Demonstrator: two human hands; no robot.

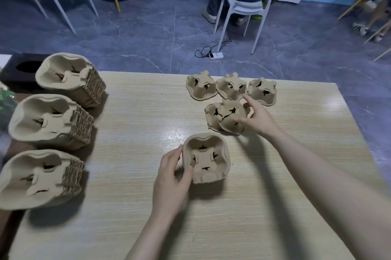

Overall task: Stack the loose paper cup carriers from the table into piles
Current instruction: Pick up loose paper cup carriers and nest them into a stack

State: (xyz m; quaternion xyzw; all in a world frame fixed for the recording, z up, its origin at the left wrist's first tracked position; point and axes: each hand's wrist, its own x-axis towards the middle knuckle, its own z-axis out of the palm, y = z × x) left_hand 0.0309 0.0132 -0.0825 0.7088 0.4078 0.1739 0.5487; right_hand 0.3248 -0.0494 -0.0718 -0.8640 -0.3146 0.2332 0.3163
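In the head view, the only one we had, our left hand (169,177) held a small pile of carriers (206,159) tipped up on edge near the middle of the table (264,206), its open cups facing us. Our right hand (257,119) reached to the overlapping pair of carriers (225,116) lying face down just beyond.

We judged the main risk to lie in that pair: the two sat skewed, one half over the other, so a lift might drag both or drop the lower one askew. Three more loose carriers (230,87) lay close behind in a row, and a careless reach could have nudged them. The tipped pile could also have slumped or fanned out if the left hand's hold loosened, since it stood on its edge. A carrier nested the wrong way round would have jammed rather than seated.

On the left hand, the fingers (187,173) were curled round the pile's near left rim, thumb at the top corner, gripping it. On the right hand, the fingers (248,98) were spread and fairly straight, the thumb touching the top carrier of the pair; we could not tell whether they had closed on it.

Three tall finished piles (50,122) lay on their sides along the table's left edge.
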